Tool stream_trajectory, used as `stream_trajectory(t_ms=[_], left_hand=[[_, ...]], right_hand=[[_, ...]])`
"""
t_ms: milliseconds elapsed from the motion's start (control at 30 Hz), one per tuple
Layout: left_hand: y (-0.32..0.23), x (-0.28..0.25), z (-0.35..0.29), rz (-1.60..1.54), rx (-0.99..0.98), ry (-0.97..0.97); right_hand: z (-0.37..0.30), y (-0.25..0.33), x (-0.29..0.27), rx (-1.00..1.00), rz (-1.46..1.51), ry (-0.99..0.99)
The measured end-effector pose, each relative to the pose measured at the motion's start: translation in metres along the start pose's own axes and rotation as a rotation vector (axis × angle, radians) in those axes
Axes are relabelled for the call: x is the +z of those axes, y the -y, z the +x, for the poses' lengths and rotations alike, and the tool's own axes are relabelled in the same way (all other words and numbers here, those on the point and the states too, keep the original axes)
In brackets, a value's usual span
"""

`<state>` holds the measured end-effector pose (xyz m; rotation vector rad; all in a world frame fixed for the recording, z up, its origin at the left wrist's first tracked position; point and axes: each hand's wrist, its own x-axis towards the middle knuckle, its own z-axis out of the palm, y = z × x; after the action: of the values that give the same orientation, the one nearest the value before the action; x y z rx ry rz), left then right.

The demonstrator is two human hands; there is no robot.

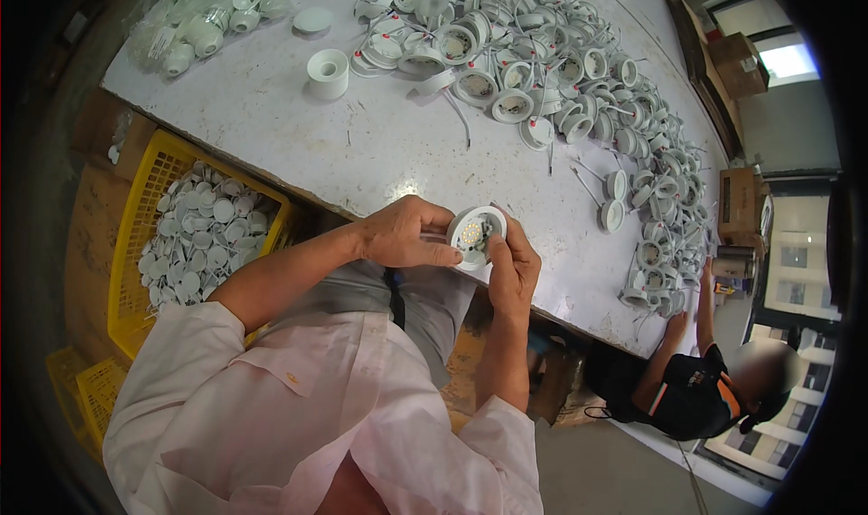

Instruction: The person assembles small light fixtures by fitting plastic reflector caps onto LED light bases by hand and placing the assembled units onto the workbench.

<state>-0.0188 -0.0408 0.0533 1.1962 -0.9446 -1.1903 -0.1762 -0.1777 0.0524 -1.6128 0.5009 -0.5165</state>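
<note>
Between my two hands, at the near edge of the table, is a round white LED light housing (473,233), with a board of small yellowish LEDs inside its rim. My left hand (409,233) grips the rim from the left, thumb along the lower edge. Closed on the opposite side is my right hand (516,269), its thumb pressing at the inside of the rim. Beyond them a large heap of similar white light housings (513,105) with short wires, some with red tips, spreads over the white table (362,158).
At the table's far left lie a clear bag of white lamp parts (206,37), a white cup-shaped piece (327,74) and a white disc (313,20). A yellow basket (134,235) of white discs (206,230) stands left of me. Another person (696,384) reaches toward the heap's right end.
</note>
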Motion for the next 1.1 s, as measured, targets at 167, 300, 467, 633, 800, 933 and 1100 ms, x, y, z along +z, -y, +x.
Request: stream_trajectory(t_ms=[167,300,467,633,800,933,1100], left_hand=[[0.01,0.0,0.0,-0.03,-0.088,-0.063],[0.02,0.004,-0.005,0.088,-0.152,-0.181],[0.012,0.004,-0.011,0.06,-0.294,-0.193],[0.027,-0.011,-0.028,-0.028,-0.322,-0.27],[0.06,-0.048,-0.06,-0.34,-0.106,-0.484],[0.065,-0.067,-0.085,-0.42,-0.007,-0.571],[0.068,-0.071,-0.101,-0.457,0.021,-0.66]], right_hand=[[0.002,-0.005,0.014,0.04,0.105,-0.106],[0.004,-0.018,0.019,0.042,0.053,-0.127],[0.006,-0.026,0.026,0.087,0.006,-0.079],[0.019,-0.042,0.045,0.031,-0.087,-0.005],[0.062,-0.012,0.079,-0.065,-0.267,0.02],[0.113,0.002,0.121,-0.252,-0.314,0.05],[0.163,-0.009,0.181,-0.468,-0.596,0.094]])
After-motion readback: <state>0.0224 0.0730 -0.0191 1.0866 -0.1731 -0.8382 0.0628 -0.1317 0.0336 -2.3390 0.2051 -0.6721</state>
